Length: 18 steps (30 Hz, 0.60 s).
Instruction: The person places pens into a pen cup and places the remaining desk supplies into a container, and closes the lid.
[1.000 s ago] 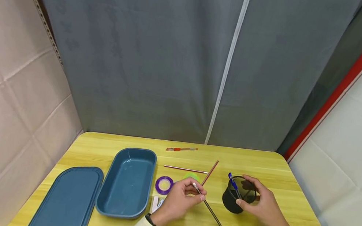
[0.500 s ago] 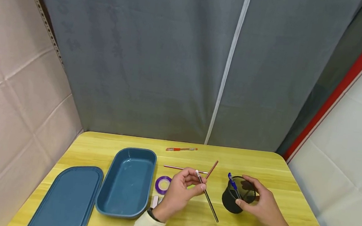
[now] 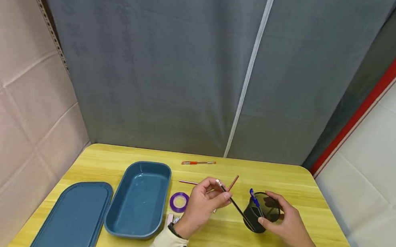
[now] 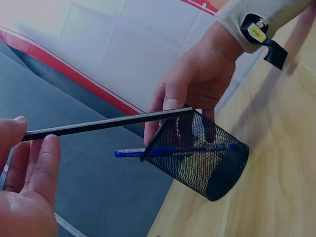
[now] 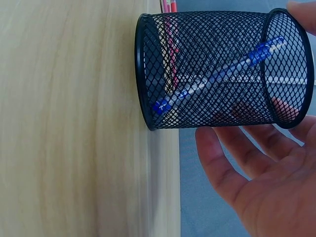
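Note:
My left hand (image 3: 200, 210) pinches a black pencil (image 3: 234, 204) near its white end, between thumb and fingers. The pencil slants down to the right, its far end overlapping the black mesh pen holder (image 5: 212, 64). In the left wrist view that end lies in line with the holder's rim; whether they touch I cannot tell. On the holder's other side, my right hand (image 3: 290, 226) grips it by the rim. The holder leans on the table, and a blue pen (image 3: 255, 200) stands slanted inside it, its top poking out.
Left of the hands sit a blue tub (image 3: 138, 201) and its flat lid (image 3: 72, 217). Purple tape (image 3: 172, 201) and a small white block (image 3: 170, 219) lie beside the tub. Behind the left hand are two reddish pencils, one pencil (image 3: 234, 181) slanting, and a red pen (image 3: 198, 163).
My left hand has moved up and slightly right, swinging the pencil's lower end from the table over to the pen holder. The right hand and holder have stayed almost still.

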Motion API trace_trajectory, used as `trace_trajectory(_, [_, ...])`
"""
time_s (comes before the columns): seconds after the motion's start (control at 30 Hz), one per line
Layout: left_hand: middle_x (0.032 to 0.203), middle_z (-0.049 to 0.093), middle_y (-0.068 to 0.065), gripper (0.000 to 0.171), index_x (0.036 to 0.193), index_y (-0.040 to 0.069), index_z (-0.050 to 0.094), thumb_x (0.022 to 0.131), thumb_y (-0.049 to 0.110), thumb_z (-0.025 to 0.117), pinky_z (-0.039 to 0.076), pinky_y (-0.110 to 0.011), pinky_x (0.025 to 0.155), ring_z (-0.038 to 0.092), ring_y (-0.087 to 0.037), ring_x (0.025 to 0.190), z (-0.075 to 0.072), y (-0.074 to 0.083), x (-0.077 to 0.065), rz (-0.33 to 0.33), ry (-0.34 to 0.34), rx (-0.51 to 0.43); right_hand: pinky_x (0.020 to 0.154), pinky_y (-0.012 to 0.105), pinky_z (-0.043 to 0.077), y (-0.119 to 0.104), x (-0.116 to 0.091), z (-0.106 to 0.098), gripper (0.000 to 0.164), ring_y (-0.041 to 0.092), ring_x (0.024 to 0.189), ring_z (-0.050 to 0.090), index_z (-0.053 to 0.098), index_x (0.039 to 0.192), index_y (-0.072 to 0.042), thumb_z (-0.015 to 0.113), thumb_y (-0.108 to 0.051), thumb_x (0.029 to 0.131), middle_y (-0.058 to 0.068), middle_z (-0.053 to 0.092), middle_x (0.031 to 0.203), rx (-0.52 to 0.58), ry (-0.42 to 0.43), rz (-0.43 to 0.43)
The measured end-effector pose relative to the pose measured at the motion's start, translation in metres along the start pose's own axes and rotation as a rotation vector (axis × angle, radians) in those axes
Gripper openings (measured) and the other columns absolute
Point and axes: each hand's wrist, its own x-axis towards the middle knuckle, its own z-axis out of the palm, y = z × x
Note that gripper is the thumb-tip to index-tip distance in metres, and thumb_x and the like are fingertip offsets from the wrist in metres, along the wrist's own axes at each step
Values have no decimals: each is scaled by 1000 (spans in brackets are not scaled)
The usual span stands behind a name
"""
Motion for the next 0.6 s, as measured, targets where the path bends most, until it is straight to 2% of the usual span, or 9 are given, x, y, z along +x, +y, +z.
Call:
trace_trajectory(0.13, [106,67,-5,23,110,6,62,94,4,79,65,-33,89,75,-16,99,6,3,3,36,11,-26,77,31,61,0,1,1,80,31,116,67,52,153,-14,90,-32,85,16,64,144,-7,3,-4])
trace_trajectory(0.43, [104,69,-2,21,110,6,63,95,0,77,64,-32,89,75,-12,97,18,3,11,79,14,-62,76,32,62,0,0,1,81,18,112,66,54,151,-13,92,-26,81,14,67,139,0,24,-18])
trace_trajectory(0.6, [105,70,-2,21,111,5,62,96,2,77,64,-33,90,74,-12,97,23,3,18,86,8,-43,75,31,61,-1,0,1,82,17,110,67,54,152,-12,93,-27,81,13,69,136,9,25,-14])
